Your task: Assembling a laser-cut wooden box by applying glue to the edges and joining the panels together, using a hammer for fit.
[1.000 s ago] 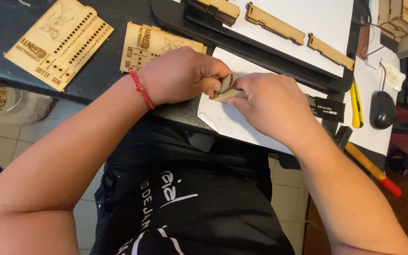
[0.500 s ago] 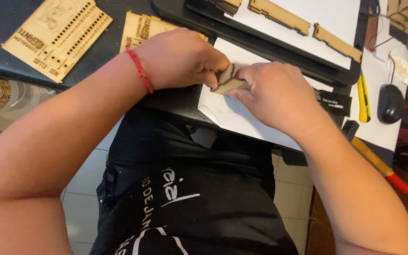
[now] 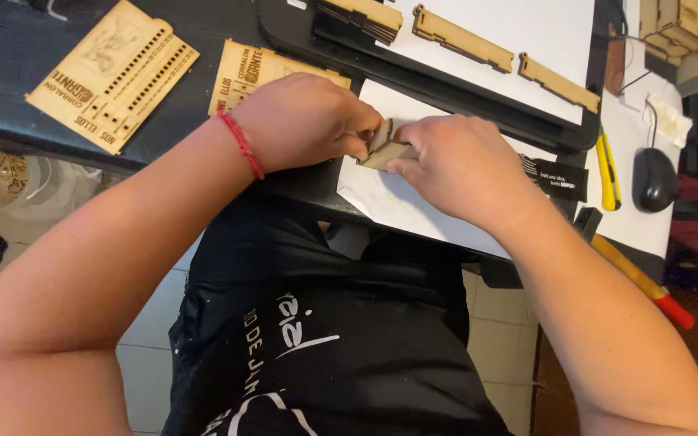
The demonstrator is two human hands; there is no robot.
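Little has shifted since prior frame: your left hand [image 3: 309, 121] & right hand [image 3: 462, 165] still pinch small wooden pieces [image 3: 383, 149] together over white sheet [image 3: 397, 202] at surface edge; assembly partial, other cut parts untouched.

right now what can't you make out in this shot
- Small wooden piece, head view: mostly covered by the left hand and right hand, shape unclear.
- Fingers: curled under both hands, grip hidden.
- Wooden assembly: cut off by the top right edge.
- Red-tipped tool: partly behind the right arm.
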